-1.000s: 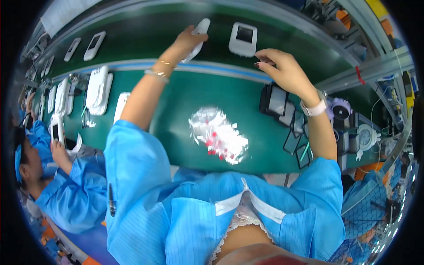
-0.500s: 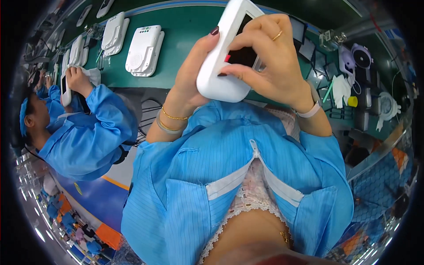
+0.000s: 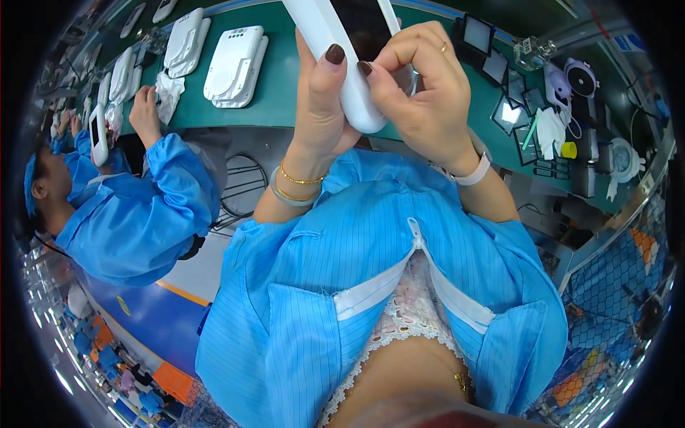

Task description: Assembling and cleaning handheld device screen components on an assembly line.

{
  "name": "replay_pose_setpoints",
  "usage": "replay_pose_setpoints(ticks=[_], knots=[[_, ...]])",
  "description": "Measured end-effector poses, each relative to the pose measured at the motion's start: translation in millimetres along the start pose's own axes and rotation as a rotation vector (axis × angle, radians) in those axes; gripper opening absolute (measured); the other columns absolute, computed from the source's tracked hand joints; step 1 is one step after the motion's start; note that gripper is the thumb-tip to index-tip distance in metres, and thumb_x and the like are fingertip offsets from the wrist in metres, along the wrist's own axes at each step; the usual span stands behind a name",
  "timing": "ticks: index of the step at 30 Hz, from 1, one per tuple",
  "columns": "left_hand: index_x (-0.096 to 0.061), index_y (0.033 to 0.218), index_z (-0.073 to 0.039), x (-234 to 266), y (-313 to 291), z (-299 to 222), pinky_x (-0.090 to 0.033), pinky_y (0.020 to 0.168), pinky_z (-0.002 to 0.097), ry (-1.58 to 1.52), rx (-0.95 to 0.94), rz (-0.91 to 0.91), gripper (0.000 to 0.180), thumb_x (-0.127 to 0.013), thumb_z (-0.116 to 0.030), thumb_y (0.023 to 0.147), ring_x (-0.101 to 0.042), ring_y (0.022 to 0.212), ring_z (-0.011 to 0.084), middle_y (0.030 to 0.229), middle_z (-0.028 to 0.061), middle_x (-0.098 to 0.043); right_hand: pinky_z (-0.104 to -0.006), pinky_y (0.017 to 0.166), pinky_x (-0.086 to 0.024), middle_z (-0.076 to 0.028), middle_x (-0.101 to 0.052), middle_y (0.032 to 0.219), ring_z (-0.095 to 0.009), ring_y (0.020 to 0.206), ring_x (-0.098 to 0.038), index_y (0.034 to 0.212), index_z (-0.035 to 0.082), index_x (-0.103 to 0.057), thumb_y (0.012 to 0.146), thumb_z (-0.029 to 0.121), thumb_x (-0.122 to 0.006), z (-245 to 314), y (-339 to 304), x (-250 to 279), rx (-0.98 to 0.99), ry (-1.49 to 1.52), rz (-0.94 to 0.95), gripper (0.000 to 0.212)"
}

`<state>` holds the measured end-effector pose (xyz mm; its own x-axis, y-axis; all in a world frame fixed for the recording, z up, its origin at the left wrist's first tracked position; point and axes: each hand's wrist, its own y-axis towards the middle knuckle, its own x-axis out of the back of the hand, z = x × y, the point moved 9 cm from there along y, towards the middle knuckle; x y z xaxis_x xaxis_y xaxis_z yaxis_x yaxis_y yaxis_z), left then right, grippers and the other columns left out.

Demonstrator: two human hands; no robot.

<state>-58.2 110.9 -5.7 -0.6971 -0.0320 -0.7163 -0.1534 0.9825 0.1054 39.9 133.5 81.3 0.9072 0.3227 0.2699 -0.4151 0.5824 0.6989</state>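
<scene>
A white plastic casing with a dark screen (image 3: 321,32) is held up over the near side of the bench, its far end cut off by the picture's top edge. My left hand (image 3: 321,107) is closed around its left side, thumb lying along the white edge. My right hand (image 3: 428,93) is curled at the near right corner, its thumb and bent index finger pinched together by the screen's edge. Whatever may lie between those fingertips is hidden. The casing is tilted, with its white side wall turned toward me.
Stacked white casings (image 3: 235,68) stand left on the green bench (image 3: 278,71). At right lie dark screen panels (image 3: 477,36), a white cloth (image 3: 549,132), a yellow roll (image 3: 568,150) and a purple round device (image 3: 581,77). A co-worker (image 3: 135,214) in blue sits left, holding a white-framed piece (image 3: 98,135).
The casing has moved up and left and tilted, showing more of its side wall. My right fingers have drawn in to its near corner. A red tab seen on the screen earlier is out of sight.
</scene>
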Motion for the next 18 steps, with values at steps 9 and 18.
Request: replay_pose_setpoints(ticks=[9,18], knots=[[-0.027,0.141,0.002,5,-38,5,-0.055,0.085,0.0426,-0.367,0.309,0.173,0.081,-0.043,-0.053,0.084,-0.06,0.103,0.0439,0.123,0.0358,-0.048,-0.0375,0.067,-0.042,-0.015,-0.054,0.08,-0.032,0.076,-0.05,0.071,0.001,-0.048,0.072,-0.002,-0.062,-32,53,58,0.267,-0.667,-0.041,0.014],[-0.043,0.125,0.0,34,-34,-22,-0.057,0.076,0.0348,-0.622,0.124,0.132,0.054,-0.048,-0.038,0.086,-0.063,0.094,0.0227,0.106,0.0197,-0.058,-0.0404,0.087,-0.046,-0.014,-0.061,0.083,-0.031,0.087,-0.06,0.083,0.004,-0.057,0.067,0.007,-0.065,-87,-35,-43,0.33,-0.598,0.585,0.018]])
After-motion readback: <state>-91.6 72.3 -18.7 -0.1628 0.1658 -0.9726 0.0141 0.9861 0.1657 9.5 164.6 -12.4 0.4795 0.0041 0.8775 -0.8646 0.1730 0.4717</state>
